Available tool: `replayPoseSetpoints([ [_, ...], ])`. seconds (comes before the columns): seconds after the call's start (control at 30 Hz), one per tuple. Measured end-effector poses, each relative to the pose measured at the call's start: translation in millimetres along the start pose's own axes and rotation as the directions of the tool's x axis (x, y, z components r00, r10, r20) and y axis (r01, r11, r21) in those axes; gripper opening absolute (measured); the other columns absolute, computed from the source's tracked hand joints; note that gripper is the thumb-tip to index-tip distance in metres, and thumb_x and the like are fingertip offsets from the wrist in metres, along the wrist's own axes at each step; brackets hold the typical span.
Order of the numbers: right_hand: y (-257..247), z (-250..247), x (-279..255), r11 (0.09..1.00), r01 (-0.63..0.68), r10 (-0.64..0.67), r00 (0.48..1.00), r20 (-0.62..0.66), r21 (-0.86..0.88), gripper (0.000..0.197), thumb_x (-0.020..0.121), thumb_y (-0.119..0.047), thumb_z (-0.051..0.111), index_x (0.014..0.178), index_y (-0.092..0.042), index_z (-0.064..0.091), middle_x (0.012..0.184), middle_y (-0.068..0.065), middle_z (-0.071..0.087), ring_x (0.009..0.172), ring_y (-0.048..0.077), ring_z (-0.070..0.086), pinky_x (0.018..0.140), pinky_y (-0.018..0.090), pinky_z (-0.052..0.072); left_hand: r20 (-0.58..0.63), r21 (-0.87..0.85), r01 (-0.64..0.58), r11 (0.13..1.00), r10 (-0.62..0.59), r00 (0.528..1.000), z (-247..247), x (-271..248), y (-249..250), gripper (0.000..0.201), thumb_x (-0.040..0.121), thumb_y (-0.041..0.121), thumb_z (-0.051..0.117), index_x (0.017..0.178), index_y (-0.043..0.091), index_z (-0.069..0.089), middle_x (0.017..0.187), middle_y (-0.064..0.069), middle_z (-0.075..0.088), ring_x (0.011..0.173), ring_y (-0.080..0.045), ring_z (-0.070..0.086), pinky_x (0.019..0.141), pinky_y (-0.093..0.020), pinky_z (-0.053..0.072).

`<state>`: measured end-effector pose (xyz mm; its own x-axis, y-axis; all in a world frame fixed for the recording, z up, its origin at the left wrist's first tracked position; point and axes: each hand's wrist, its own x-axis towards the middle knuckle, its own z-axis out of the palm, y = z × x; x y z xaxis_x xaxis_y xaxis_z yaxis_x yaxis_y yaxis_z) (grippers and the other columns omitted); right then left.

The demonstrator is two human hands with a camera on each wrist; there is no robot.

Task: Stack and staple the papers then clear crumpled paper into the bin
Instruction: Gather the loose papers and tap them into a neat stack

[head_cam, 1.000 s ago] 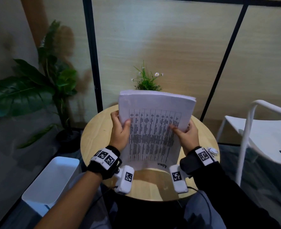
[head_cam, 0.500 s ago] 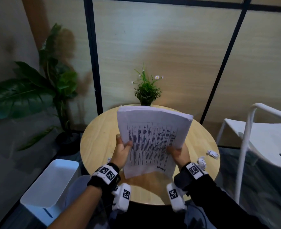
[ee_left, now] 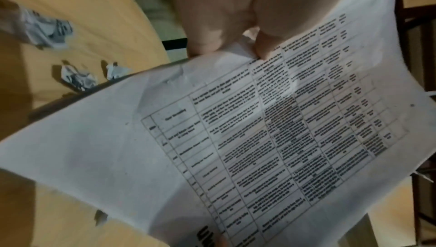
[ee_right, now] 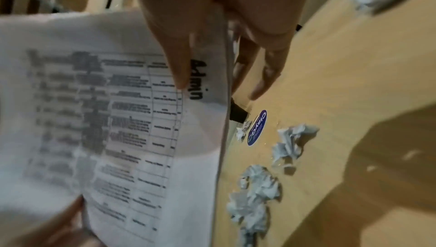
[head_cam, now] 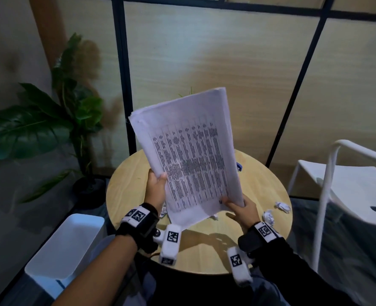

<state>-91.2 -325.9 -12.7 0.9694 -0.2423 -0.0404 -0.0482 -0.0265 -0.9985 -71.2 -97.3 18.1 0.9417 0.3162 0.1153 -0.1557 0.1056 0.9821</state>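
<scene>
A stack of printed papers (head_cam: 191,160) stands tilted above the round wooden table (head_cam: 127,186), its top right corner highest. My left hand (head_cam: 159,180) pinches the stack's left edge, thumb on the front; in the left wrist view the thumb and fingers (ee_left: 261,49) nip the paper (ee_left: 235,139). My right hand (head_cam: 234,203) holds the bottom right corner, thumb (ee_right: 179,68) on the printed face (ee_right: 118,120) and fingers behind. Crumpled paper balls (head_cam: 283,206) (head_cam: 268,216) lie on the table's right side, with more under the stack (head_cam: 164,212). A blue stapler (head_cam: 239,166) peeks out behind the papers.
A white bin (head_cam: 65,246) stands on the floor at the lower left beside the table. A white chair (head_cam: 337,186) is at the right and a large potted plant (head_cam: 50,129) at the left. Crumpled balls (ee_right: 292,143) lie near the stapler (ee_right: 257,128).
The stack has lifted and turned so its right top corner is higher. My right hand has slid down to the bottom right corner; the left still pinches the left edge.
</scene>
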Motion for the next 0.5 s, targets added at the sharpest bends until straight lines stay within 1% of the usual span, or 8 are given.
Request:
replayPoseSetpoints([
  [0.07,0.7,2.2,-1.5,0.971,-0.103,0.105,0.994,0.005,0.214,0.016,0.081,-0.001,0.069,0.088,-0.015,0.066,0.098,0.011,0.065,0.087,0.031,0.060,0.079,0.046,0.051,-0.011,-0.070,0.055,0.996,-0.056,0.998,2.9,3.2,-0.5,0.032,0.098,0.009,0.040,0.130,0.007,0.042,0.125,-0.012,0.054,0.118,-0.028,0.051,0.105,-0.045,0.039],
  [0.1,0.1,4.0,-1.8,0.950,-0.127,0.124,0.992,0.027,0.287,0.018,0.081,-0.001,0.068,0.093,-0.014,0.066,0.097,0.011,0.064,0.087,0.029,0.059,0.079,0.046,0.050,0.001,-0.107,0.082,0.991,-0.082,0.997,4.3,4.8,-2.7,0.028,0.098,0.009,0.040,0.126,0.009,0.044,0.124,-0.013,0.055,0.119,-0.030,0.051,0.105,-0.047,0.039],
  [0.2,-3.1,10.5,0.1,0.908,-0.147,0.133,0.989,0.063,0.393,0.040,0.075,-0.006,0.072,0.113,-0.013,0.059,0.099,0.009,0.062,0.089,0.027,0.057,0.068,0.039,0.047,-0.002,-0.146,0.166,0.975,-0.168,0.986,7.2,5.6,-1.8,0.013,0.098,0.010,0.041,0.110,0.011,0.047,0.111,-0.012,0.056,0.113,-0.027,0.050,0.103,-0.042,0.038],
  [0.27,-3.5,12.6,3.1,0.889,-0.162,0.157,0.987,0.048,0.428,0.054,0.068,-0.013,0.073,0.120,-0.015,0.057,0.104,0.008,0.062,0.093,0.027,0.058,0.071,0.038,0.044,-0.005,-0.201,0.207,0.958,-0.212,0.977,6.4,2.8,2.4,0.022,0.099,0.007,0.039,0.120,0.003,0.044,0.115,-0.014,0.053,0.113,-0.026,0.049,0.105,-0.042,0.038],
  [0.3,-3.2,12.6,4.7,0.881,-0.164,0.168,0.985,0.032,0.443,0.051,0.072,-0.012,0.071,0.121,-0.015,0.057,0.106,0.008,0.063,0.094,0.026,0.058,0.075,0.040,0.042,0.000,-0.242,0.206,0.948,-0.213,0.977,5.7,1.2,4.3,0.028,0.099,0.006,0.038,0.126,0.000,0.041,0.120,-0.015,0.052,0.115,-0.027,0.049,0.107,-0.043,0.037],
  [0.37,-1.8,12.1,6.9,0.872,-0.174,0.193,0.981,0.007,0.457,0.028,0.084,-0.009,0.064,0.111,-0.012,0.061,0.101,0.008,0.064,0.093,0.025,0.058,0.080,0.041,0.041,0.003,-0.277,0.209,0.938,-0.217,0.976,3.4,0.0,5.9,0.034,0.099,0.003,0.035,0.132,0.000,0.039,0.125,-0.014,0.052,0.119,-0.028,0.048,0.109,-0.045,0.036],
  [0.43,-7.6,12.3,6.6,0.886,-0.139,0.162,0.987,-0.015,0.443,0.008,0.087,-0.010,0.063,0.094,-0.015,0.062,0.090,0.007,0.065,0.088,0.026,0.058,0.075,0.035,0.047,-0.007,-0.260,0.228,0.938,-0.238,0.971,3.0,1.8,1.8,0.030,0.099,0.006,0.037,0.129,0.003,0.040,0.121,-0.013,0.054,0.118,-0.031,0.050,0.105,-0.047,0.040],
  [0.5,-18.8,13.2,7.8,0.899,-0.046,0.081,0.995,-0.062,0.435,0.009,0.087,-0.008,0.064,0.091,-0.016,0.062,0.086,0.006,0.065,0.082,0.025,0.061,0.066,0.032,0.053,-0.149,-0.129,0.263,0.956,-0.281,0.948,2.4,4.0,4.6,0.028,0.095,0.013,0.049,0.121,0.005,0.040,0.111,-0.013,0.053,0.113,-0.036,0.052,0.096,-0.048,0.044],
])
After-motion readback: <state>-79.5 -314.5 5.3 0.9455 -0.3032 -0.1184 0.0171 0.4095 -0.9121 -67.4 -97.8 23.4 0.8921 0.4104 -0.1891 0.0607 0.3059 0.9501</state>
